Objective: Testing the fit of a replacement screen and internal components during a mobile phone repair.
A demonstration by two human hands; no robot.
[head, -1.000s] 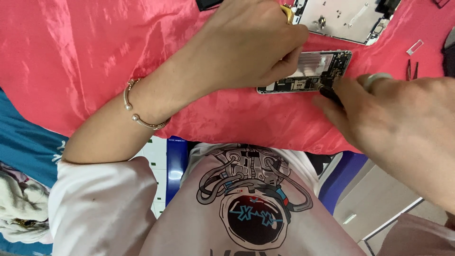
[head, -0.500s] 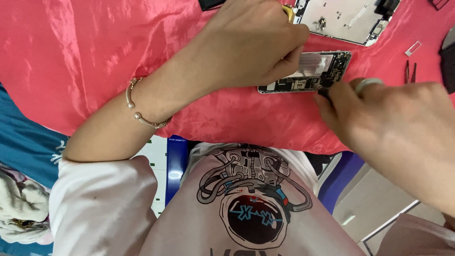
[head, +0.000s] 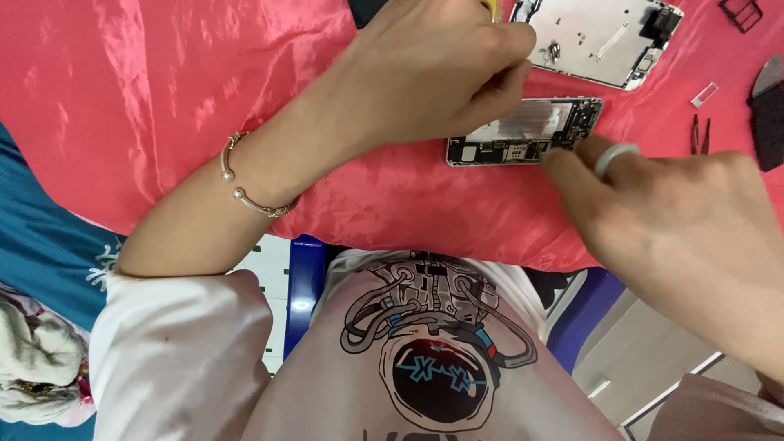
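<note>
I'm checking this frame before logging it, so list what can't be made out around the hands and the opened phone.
- Head view: the left end of the opened phone is hidden under the left hand.
- Head view: whatever the right hand pinches at the phone's edge is covered by its fingertips.
- Head view: the white phone panel and dark object are cut off by the frame edges.
- Head view: the tweezers are too small for detail.

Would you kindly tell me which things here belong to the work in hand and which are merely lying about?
In hand:
- opened phone body, circuit board showing
- left hand, steadying it
- right hand, fingertips at its edge

Lying about:
- white phone panel
- tweezers
- small clear piece
- red cloth
</note>
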